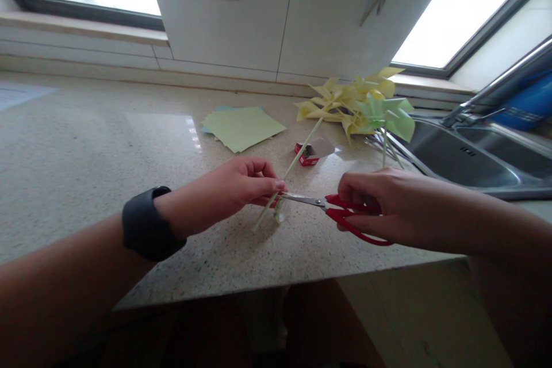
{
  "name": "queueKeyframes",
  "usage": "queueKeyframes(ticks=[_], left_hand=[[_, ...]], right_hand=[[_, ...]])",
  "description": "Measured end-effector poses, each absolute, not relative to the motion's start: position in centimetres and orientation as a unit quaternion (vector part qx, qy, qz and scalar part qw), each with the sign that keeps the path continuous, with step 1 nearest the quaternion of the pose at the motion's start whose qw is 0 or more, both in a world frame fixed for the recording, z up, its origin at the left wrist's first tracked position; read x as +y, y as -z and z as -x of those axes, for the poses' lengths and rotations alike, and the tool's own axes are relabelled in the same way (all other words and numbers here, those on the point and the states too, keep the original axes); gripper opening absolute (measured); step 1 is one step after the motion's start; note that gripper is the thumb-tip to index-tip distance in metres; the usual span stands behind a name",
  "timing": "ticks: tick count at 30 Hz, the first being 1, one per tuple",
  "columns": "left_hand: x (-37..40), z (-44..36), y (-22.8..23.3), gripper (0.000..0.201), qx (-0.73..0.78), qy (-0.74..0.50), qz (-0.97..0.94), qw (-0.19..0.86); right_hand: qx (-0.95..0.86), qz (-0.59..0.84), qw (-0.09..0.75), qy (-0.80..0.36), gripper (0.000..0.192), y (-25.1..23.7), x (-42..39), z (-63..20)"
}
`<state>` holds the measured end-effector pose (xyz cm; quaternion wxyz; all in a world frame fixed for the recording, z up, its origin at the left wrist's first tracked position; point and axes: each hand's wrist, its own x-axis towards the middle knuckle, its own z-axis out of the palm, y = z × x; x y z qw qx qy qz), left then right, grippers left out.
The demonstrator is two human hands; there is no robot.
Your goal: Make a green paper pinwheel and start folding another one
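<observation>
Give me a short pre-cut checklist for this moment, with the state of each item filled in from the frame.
1. Right hand grips the red-handled scissors: ok.
2. Left hand pinches the thin pale green straw near the blade tips: ok.
3. Scissor blades reach the straw: ok, though whether they are open around it cannot tell.
4. Left fingertips clear of the blades: not ok, they sit right at the tips.
5. Small red box and sheets of pale green paper away from the cut: ok.
6. Speckled stone countertop under the hands: ok.
</observation>
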<state>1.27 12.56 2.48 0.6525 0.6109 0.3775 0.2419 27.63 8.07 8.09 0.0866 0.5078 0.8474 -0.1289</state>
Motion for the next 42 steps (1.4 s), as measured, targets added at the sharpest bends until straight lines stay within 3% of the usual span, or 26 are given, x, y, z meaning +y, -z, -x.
queueKeyframes(ticks=[18,25,38,42], left_hand=[[12.3,-1.6,-3.0,0.024,0.395,-0.245,-0.612,0.639],[12.4,-1.5,-3.0,0.02,0.388,-0.252,-0.606,0.647],[13.2,-1.4,-2.2,0.014,0.435,-0.336,-0.536,0.641],[13.5,-1.4,-1.6,0.013,0.426,-0.361,-0.52,0.646]], right_hand=[[0.841,-0.509,0.089,0.157,0.032,-8.7,8.5,-27.8],[0.852,-0.492,0.102,0.147,0.021,-8.7,9.0,-28.3],[0.822,-0.552,0.042,0.132,0.041,-6.6,10.2,-29.6],[0.8,-0.596,0.024,0.071,0.043,-5.7,10.5,-30.3]])
